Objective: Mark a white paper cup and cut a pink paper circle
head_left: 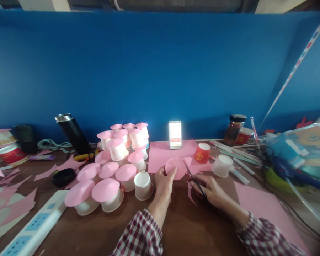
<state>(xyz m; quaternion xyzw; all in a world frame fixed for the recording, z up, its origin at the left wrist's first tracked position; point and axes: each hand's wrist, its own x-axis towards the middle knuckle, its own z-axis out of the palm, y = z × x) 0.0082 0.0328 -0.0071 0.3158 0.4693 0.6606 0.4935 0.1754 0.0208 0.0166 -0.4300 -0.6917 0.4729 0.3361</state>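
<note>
- Scissors (194,179) mostly hidden in my right hand (212,192), which is closed round the handles; only the thin dark blades show.
- Left hand (164,181) pinches the pink paper disc (175,168), flat and round, above the bench (181,220).
- Bare brown wood nearest me; paper-capped cups (109,195) crowd the left.
</note>
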